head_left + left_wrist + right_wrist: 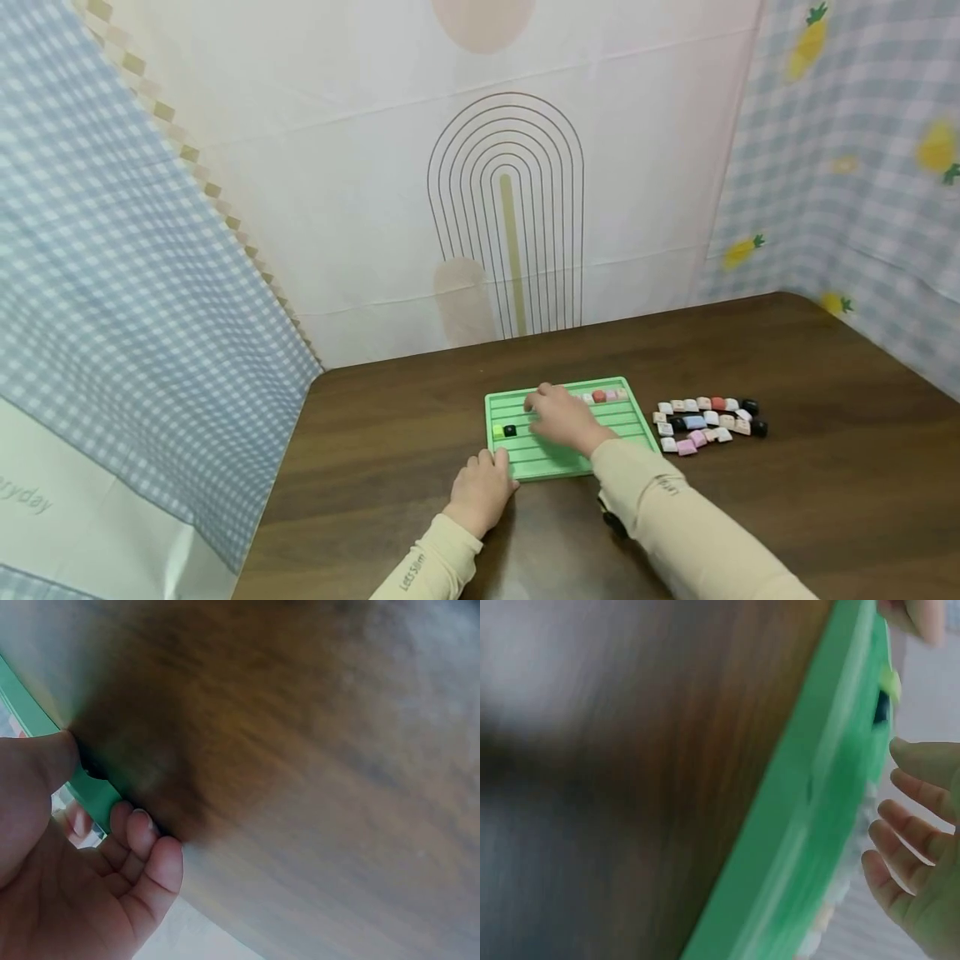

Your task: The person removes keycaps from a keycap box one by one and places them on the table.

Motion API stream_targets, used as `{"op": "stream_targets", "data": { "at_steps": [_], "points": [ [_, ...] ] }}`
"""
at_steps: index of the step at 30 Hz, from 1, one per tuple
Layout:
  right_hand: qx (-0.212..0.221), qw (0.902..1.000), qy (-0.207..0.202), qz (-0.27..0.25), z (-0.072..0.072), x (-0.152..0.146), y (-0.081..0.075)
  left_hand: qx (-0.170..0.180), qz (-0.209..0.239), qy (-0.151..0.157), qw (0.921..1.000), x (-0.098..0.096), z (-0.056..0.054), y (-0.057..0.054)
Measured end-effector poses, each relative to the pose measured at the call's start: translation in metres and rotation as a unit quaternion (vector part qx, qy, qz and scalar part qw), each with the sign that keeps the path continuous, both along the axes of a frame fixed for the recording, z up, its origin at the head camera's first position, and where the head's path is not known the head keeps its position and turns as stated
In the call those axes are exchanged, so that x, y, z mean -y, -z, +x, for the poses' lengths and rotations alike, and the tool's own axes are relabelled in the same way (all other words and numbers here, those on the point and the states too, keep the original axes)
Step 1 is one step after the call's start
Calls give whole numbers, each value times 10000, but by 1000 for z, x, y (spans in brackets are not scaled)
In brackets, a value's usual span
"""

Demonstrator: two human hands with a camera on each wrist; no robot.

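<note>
Green ridged tray (536, 467) on brown bench (375, 450). Left hand (480, 490) clamped on its near-left corner. Right hand (562, 418) above the tray, fingers loosely apart. Lime keycap (498, 431) beside black keycap (511, 431) near tray's left edge; keycap row (599, 397) along far side. Loose keycaps (695, 422) on bench, right of tray.

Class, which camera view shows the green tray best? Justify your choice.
The head view: it shows the green tray nearly whole, with the right hand covering part. The left wrist view catches only a strip of edge at the left hand; the right wrist view, a blurred, cropped side.
</note>
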State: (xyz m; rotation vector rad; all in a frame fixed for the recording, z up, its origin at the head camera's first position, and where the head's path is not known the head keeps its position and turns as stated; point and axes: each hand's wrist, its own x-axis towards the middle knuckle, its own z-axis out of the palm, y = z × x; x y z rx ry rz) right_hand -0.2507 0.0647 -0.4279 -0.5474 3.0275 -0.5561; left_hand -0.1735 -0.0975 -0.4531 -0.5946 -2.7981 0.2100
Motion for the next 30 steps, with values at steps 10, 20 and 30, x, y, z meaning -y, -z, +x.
{"op": "stream_targets", "data": {
  "at_steps": [10, 20, 30],
  "points": [
    [-337, 9989, -83, 308, 2, 27, 18, 388, -103, -94, 9991, -6, 2, -2],
    [-650, 9970, -143, 389, 0, 31, 16, 355, -5, -122, 9993, -3, -1, -6],
    [-633, 9973, -33, 378, -1, 34, 17, 559, -154, -216, 9981, -2, -3, -1]
  ]
}}
